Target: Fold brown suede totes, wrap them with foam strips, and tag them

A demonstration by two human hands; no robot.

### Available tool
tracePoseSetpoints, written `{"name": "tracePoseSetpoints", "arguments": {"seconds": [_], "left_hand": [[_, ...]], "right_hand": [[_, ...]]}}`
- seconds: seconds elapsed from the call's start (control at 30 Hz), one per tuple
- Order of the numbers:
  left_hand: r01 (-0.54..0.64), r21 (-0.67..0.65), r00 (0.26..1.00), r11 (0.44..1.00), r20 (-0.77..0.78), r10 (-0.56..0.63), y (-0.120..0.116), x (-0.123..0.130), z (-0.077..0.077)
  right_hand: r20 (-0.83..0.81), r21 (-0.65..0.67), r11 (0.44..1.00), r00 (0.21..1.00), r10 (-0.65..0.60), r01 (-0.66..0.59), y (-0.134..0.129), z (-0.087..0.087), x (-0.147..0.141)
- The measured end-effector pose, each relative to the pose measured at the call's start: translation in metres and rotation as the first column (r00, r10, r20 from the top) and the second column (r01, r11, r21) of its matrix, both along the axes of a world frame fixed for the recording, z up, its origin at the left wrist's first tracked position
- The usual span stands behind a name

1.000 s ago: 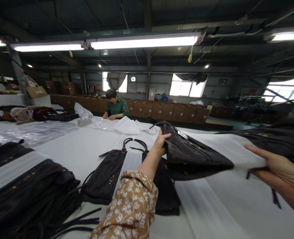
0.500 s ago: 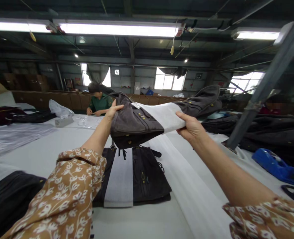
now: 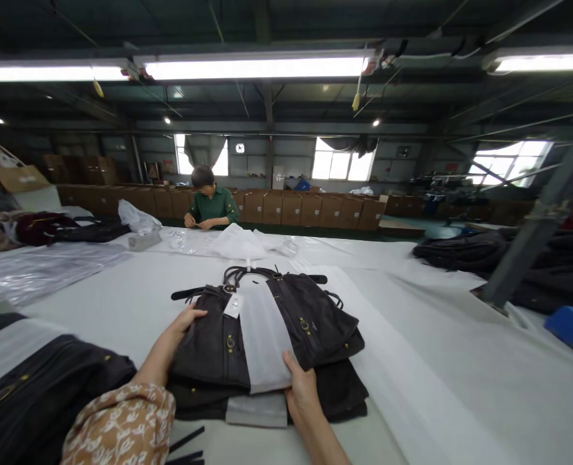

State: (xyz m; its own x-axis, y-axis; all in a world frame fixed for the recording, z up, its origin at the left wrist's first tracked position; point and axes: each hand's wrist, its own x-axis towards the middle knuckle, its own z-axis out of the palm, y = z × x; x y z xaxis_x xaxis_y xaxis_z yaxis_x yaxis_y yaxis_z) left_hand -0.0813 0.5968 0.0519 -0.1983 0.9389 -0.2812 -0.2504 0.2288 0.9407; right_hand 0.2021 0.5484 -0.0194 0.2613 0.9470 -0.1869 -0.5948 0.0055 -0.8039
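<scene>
A dark grey bag [image 3: 208, 336] with a white wrap [image 3: 264, 329] round its middle and a white tag [image 3: 232, 305] lies on top of another dark wrapped bag [image 3: 342, 387]. My left hand [image 3: 188, 320] grips the top bag's left side, thumb on top and the other fingers hidden. At the front edge, my right hand [image 3: 302, 385] holds the bag by the wrap, its thumb over the white material and fingers underneath. The bag's handles [image 3: 250, 271] point away from me.
More dark bags lie at the left [image 3: 48, 381] and at the right [image 3: 465, 252], near a slanted metal post [image 3: 523, 226]. A blue tool [image 3: 572, 329] is at the right edge. Across the white table [image 3: 135, 284], a person in green [image 3: 213, 205] sits behind clear plastic.
The held bag has come down from mid-air onto the other bag, turning so its handles point away. Both hands have lowered with it. The view has shifted right-to-left slightly, showing more on the left.
</scene>
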Motion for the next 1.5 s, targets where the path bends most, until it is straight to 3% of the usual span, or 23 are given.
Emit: {"name": "tracePoseSetpoints", "arguments": {"seconds": [0.07,0.2,0.33,0.53,0.67,0.77,0.83,1.0,1.13,1.2,1.4,1.5], "left_hand": [[0.009,-0.086,1.0,0.996,-0.024,-0.011,-0.011,-0.008,-0.009],[0.082,-0.199,0.994,0.976,-0.048,-0.093,-0.042,-0.017,-0.007],[0.159,-0.066,0.976,0.985,-0.143,-0.167,-0.068,-0.012,0.0],[0.202,0.044,0.948,0.978,-0.258,-0.184,-0.054,-0.012,0.026],[0.182,0.003,0.948,0.983,-0.267,-0.174,-0.049,-0.018,0.021],[0.114,-0.054,0.957,0.992,-0.26,-0.124,-0.056,-0.017,0.007],[0.107,-0.089,0.965,0.99,-0.231,-0.125,-0.065,-0.014,0.006],[0.228,-0.116,0.957,0.967,-0.158,-0.244,-0.081,-0.009,0.033],[0.175,-0.092,0.912,0.98,-0.359,-0.196,-0.077,-0.013,0.047],[0.139,-0.123,0.866,0.983,-0.467,-0.18,-0.074,-0.016,0.037],[0.064,-0.188,0.7,0.98,-0.691,-0.179,-0.078,-0.013,-0.018],[0.04,-0.149,0.571,0.988,-0.808,-0.145,-0.081,-0.007,-0.016]], "right_hand": [[-0.039,-0.053,0.999,0.999,0.011,-0.013,-0.002,-0.011,-0.002],[-0.123,-0.115,0.992,0.992,0.033,-0.048,-0.003,-0.007,-0.001],[-0.172,-0.179,0.984,0.985,-0.006,-0.025,-0.007,0.009,-0.001],[-0.248,-0.121,0.989,0.968,0.05,-0.082,-0.018,0.035,-0.012],[-0.192,-0.13,0.991,0.981,0.0,-0.025,-0.034,0.015,-0.024],[-0.167,-0.196,0.981,0.986,-0.025,-0.008,-0.039,-0.005,-0.028],[-0.174,-0.216,0.976,0.985,-0.019,-0.019,-0.039,-0.009,-0.027],[-0.221,-0.244,0.967,0.975,0.014,-0.07,-0.039,0.01,-0.022],[-0.237,-0.243,0.956,0.966,0.107,-0.165,-0.044,0.027,-0.018],[-0.214,-0.258,0.941,0.963,0.163,-0.217,-0.047,0.028,-0.017],[-0.154,-0.316,0.925,0.974,0.169,-0.21,-0.053,0.012,-0.016],[-0.126,-0.292,0.931,0.974,0.19,-0.22,-0.055,0.013,-0.016]]}}
